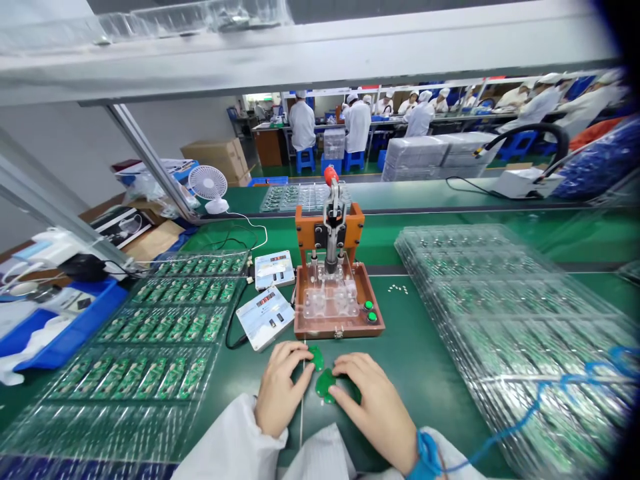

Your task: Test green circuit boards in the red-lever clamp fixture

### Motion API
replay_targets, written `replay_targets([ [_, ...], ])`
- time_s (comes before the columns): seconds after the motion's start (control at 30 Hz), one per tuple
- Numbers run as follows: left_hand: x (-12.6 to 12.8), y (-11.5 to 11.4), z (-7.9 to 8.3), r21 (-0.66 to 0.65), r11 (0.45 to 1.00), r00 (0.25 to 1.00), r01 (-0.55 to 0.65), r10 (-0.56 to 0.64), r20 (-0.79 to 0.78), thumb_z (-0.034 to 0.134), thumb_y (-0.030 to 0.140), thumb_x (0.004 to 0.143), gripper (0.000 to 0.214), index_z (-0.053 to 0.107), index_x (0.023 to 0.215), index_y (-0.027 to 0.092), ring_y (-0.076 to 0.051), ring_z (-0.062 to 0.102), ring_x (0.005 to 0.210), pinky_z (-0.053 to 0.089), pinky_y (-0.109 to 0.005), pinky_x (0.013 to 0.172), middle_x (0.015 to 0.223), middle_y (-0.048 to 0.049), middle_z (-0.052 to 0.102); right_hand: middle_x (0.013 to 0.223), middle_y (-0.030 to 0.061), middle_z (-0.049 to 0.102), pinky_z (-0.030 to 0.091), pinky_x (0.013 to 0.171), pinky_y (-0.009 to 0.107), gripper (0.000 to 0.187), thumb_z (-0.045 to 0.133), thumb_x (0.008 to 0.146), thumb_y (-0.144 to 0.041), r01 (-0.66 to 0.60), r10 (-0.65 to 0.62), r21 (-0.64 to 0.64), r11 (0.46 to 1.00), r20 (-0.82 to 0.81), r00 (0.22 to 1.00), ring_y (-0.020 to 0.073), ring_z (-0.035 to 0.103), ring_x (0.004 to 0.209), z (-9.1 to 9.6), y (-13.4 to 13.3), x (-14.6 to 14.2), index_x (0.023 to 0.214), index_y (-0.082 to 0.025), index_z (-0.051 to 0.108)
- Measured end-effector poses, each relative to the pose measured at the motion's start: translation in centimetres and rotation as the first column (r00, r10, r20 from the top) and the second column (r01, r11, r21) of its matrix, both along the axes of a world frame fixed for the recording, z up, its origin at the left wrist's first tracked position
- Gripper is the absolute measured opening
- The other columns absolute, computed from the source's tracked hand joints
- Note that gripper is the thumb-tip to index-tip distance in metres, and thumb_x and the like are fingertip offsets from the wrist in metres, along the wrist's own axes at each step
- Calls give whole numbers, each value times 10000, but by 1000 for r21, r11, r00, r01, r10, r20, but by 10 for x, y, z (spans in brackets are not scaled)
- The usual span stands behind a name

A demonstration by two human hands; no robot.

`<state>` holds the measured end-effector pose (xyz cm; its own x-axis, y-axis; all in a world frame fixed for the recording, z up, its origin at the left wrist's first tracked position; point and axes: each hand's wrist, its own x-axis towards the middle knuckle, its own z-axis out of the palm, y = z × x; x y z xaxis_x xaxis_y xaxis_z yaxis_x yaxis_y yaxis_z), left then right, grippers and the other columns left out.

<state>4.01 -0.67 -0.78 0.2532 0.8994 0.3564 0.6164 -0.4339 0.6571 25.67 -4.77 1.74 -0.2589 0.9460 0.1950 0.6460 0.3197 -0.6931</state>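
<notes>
Green pieces (325, 385) sit between the hands, bottom center; the left hand (281, 388) grips the top one, the right hand (374, 408) the lower one.

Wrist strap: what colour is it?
The wrist strap on the right hand is blue, best seen in the head view.

two small green circuit boards (323, 377) lying flat, nearly touching
</notes>
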Motion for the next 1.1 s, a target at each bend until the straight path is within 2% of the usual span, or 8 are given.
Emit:
replay_targets([
  [0.13, 4, -1, -2, 63, 998, 998, 22, -18, -64, 713, 199, 890, 143, 733, 1029, 228, -286, 633, 1092, 568, -495, 923, 1131, -74, 713, 1031, 48, 693, 531, 855, 445, 304, 859, 823, -286, 39, -52, 123, 992, 103, 993, 291, 651, 984, -9, 3, -16, 938, -224, 584],
  [0.27, 4, -1, -3, 97, 995, 992, 39, -27, -122, 764, 184, 842, 215, 740, 1049, 235, -321, 619, 1139, 569, -553, 933, 1189, -69, 721, 1004, 28, 680, 491, 855, 449, 431, 951, 713, -294, 57, -68, 119, 991, 97, 993, 287, 633, 956, -13, 1, -23, 916, -224, 578],
  [0.5, 5, -1, -5, 83, 996, 986, 43, -29, -164, 785, 173, 826, 234, 742, 1046, 240, -329, 635, 1127, 587, -582, 895, 1193, -50, 739, 1037, 11, 685, 446, 939, 480, 324, 873, 768, -120, 77, -80, 42, 996, 59, 995, 271, 625, 994, -16, 1, -24, 947, -224, 623],
  [0.6, 5, -2, -5, 86, 996, 988, 33, -19, -154, 772, 144, 821, 235, 740, 1034, 238, -323, 652, 1102, 594, -575, 884, 1175, -47, 747, 1065, 9, 698, 444, 966, 481, 334, 847, 764, -79, 74, -74, 8, 997, 43, 996, 270, 631, 1029, -14, 1, -25, 984, -231, 646],
  [0.7, 2, -5, 2, 68, 997, 993, 25, -17, -120, 780, 132, 804, 252, 735, 1025, 245, -307, 663, 1087, 599, -541, 891, 1152, -39, 754, 1111, 11, 706, 465, 962, 459, 389, 849, 755, -67, 45, -45, -39, 998, 4, 999, 265, 636, 1064, -8, 0, -15, 1040, -242, 650],
  [0.83, -7, -5, 29, 78, 996, 999, 38, -35, -38, 753, 182, 852, 221, 715, 1047, 278, -271, 659, 1108, 590, -483, 923, 1179, -22, 741, 1218, 11, 698, 475, 995, 464, 376, 823, 841, -171, 18, -18, -17, 1000, -43, 999, 270, 627, 1147, 5, 9, 22, 1139, -305, 639],
  [0.97, -8, 27, 57, 184, 982, 999, 42, -42, -1, 712, 225, 903, 174, 715, 1069, 278, -259, 637, 1156, 542, -486, 1000, 1212, -31, 732, 1260, 41, 694, 486, 1015, 485, 303, 746, 932, -282, 35, -25, 155, 987, -69, 997, 288, 600, 1212, 20, 49, 55, 1210, -315, 633],
  [1.1, 7, 76, 65, 246, 964, 995, 103, -101, -20, 734, 206, 874, 154, 734, 1026, 230, -272, 636, 1137, 535, -499, 998, 1170, -52, 747, 1212, 62, 714, 498, 1027, 471, 218, 734, 934, -296, -36, 47, 234, 972, -40, 998, 276, 619, 1177, 29, 101, 57, 1139, -269, 667],
])
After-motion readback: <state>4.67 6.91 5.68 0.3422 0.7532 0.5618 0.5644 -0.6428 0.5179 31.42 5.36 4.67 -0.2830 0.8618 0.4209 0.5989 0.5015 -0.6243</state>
